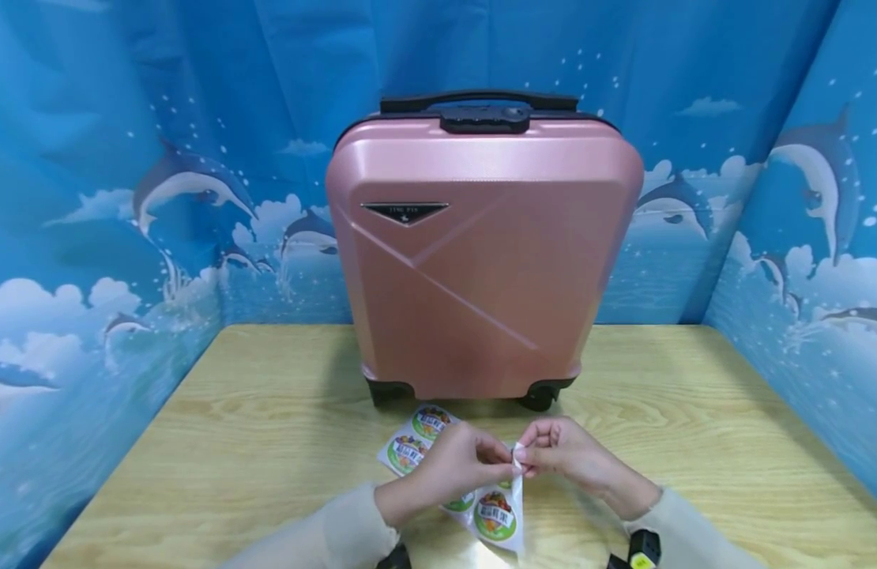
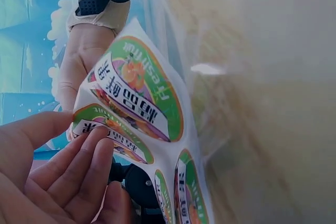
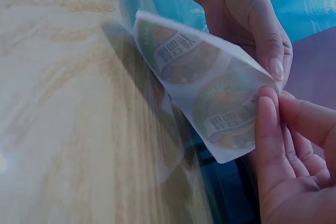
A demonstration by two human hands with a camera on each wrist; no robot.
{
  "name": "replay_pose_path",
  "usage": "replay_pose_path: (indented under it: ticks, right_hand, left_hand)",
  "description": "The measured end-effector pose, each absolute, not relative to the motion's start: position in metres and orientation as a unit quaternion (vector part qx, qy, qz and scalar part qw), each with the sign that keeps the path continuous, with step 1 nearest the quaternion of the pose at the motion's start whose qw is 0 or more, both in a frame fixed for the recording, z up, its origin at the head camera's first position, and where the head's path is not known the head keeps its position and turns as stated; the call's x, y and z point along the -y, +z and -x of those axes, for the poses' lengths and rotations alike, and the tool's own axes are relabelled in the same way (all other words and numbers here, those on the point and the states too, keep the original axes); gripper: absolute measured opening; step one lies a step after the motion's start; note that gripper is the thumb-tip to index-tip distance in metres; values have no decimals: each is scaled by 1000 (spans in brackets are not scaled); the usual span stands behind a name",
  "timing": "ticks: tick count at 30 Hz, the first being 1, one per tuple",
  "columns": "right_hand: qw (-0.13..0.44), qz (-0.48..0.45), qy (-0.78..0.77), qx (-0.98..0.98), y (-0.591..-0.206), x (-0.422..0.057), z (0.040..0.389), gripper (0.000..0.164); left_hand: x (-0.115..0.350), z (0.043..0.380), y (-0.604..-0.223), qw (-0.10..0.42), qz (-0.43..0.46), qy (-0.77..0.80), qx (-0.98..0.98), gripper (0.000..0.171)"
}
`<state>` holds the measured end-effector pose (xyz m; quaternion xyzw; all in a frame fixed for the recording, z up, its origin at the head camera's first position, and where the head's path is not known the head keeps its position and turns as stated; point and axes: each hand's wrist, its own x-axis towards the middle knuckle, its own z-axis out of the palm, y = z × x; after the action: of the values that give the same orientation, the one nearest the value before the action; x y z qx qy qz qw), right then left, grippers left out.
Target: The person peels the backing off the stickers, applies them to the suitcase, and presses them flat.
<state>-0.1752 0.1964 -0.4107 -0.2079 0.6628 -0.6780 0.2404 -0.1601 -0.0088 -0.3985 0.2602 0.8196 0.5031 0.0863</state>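
A white sheet of round fruit stickers (image 1: 495, 518), green-bordered with "Fresh fruit" lettering, slants up from the wooden table between the two hands. My left hand (image 1: 458, 468) pinches its upper edge between thumb and fingers; the left wrist view shows the printed face bent around a sticker (image 2: 139, 90). Close beside, my right hand (image 1: 568, 457) pinches the same edge, thumb against fingertip. From the right wrist view the pale back of the sheet (image 3: 178, 59) faces the camera, the print showing through, and both hands' fingertips meet at one edge.
Just behind the hands a pink hard-shell suitcase (image 1: 481, 276) stands upright on the table (image 1: 254, 442), with black wheels (image 1: 538, 397) and a black top handle (image 1: 481, 99). Blue dolphin-print curtains (image 1: 76, 197) enclose the table at the back and sides.
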Motion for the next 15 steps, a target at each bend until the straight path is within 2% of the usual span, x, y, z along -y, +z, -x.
replay_pose_path:
  ticks: [9,15]
  right_hand:
    - [230,198,-683,-664,-412,-196,173,6]
    - [232,192,-682,-666,-413,-195,173,8]
  left_hand:
    - [8,161,-403,74,-273,506,-814,8]
    - [9,160,-401,92,-259,511,-814,8]
